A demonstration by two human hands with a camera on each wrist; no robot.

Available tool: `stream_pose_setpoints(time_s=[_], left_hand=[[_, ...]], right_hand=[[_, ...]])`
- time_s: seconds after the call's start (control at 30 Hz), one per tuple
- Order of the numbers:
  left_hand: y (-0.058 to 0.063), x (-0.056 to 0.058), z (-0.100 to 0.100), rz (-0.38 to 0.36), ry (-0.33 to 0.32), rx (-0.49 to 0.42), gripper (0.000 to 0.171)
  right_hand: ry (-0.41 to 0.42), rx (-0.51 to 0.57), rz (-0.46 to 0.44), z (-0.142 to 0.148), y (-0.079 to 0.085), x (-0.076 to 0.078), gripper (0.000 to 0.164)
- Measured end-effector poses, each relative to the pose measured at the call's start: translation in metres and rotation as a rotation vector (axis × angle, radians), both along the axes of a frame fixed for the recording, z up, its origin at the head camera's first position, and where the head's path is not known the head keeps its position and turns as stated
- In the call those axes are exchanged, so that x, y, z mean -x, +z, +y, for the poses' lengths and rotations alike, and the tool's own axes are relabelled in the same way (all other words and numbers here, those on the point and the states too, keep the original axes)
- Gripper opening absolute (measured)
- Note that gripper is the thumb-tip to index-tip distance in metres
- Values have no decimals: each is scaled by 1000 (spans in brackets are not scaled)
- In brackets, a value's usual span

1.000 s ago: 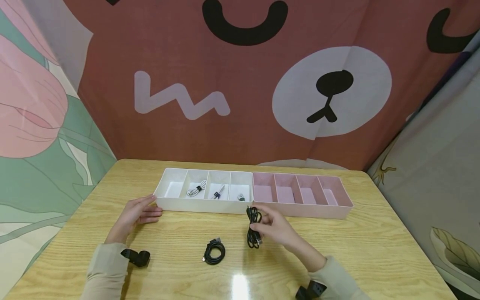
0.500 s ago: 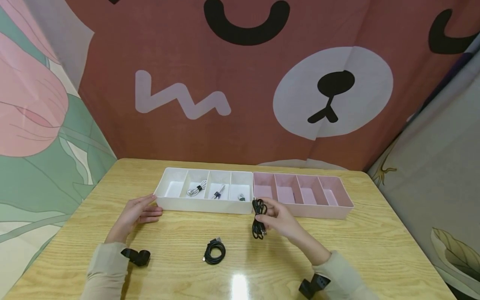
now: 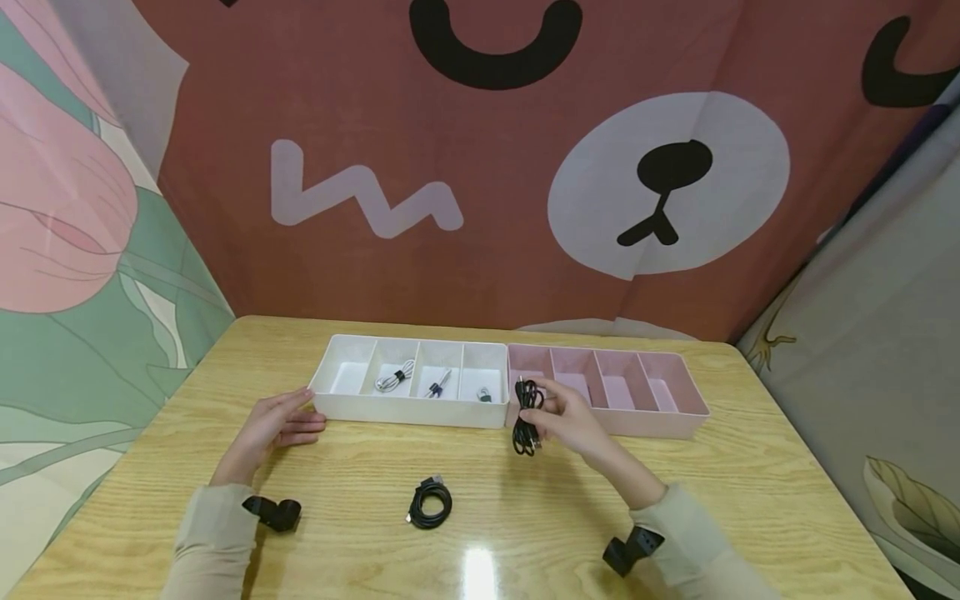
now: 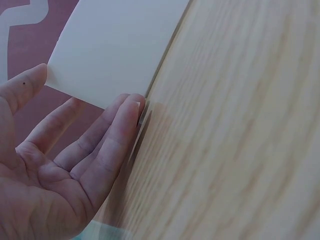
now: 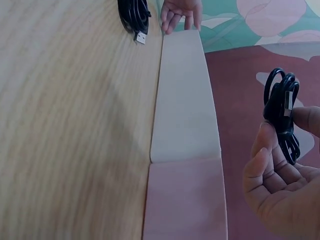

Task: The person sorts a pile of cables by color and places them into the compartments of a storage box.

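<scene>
A bundled black USB cable (image 3: pixel 527 417) is pinched between the thumb and fingers of my right hand (image 3: pixel 573 421), held up before the left end of the pink divided box (image 3: pixel 645 423). In the right wrist view its metal plug (image 5: pixel 288 103) shows. My left hand (image 3: pixel 272 429) touches the left end of the white divided box (image 3: pixel 412 410) with fairly straight fingers; the left wrist view shows its fingertips (image 4: pixel 131 102) against the box wall. On the table lies another coiled black USB cable (image 3: pixel 430 504), in front of the white box.
Inside the white box lie a white cable (image 3: pixel 393 379), a small cable with a dark tie (image 3: pixel 438 385) and a small greyish item (image 3: pixel 483 394), in separate compartments. Both boxes stand end to end on the wooden table (image 3: pixel 337 533). A patterned cloth (image 3: pixel 495 275) hangs behind.
My right hand has moved right and away from me with the black cable, from near the boxes' junction up to the pink box's front. The left hand stays in place.
</scene>
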State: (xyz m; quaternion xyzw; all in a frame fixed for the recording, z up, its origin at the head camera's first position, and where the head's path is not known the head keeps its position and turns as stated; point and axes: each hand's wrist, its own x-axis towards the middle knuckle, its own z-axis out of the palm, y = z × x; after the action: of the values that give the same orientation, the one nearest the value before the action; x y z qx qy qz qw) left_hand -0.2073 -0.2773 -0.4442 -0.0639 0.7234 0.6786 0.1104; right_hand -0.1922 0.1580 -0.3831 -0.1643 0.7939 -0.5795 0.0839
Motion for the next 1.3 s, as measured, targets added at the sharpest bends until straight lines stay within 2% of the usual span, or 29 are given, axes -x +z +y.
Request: stream_pose_setpoints(time_s=[0.07,0.37,0.57,0.83,1.1,1.3], left_hand=[[0,0,0,0,-1,3,72],[2,-2,1,5,0,2,74],[2,-1,2,3,8,8,73],[3,-1,3,3,15,19,73],[2,-1,3,-2,14,16,74],[2,0,2,-9,21,19,74]], right_hand=[[-6,-12,12,1,1,3,55],[-84,-4,-34,4,5,20,52],[-102,-77,-11,8,3,34,56],[-105,-112,-22,11,2,45,60],[-164,-127,-72,12,0,54,63],[-206,-151,-57,12,-5,61,63]])
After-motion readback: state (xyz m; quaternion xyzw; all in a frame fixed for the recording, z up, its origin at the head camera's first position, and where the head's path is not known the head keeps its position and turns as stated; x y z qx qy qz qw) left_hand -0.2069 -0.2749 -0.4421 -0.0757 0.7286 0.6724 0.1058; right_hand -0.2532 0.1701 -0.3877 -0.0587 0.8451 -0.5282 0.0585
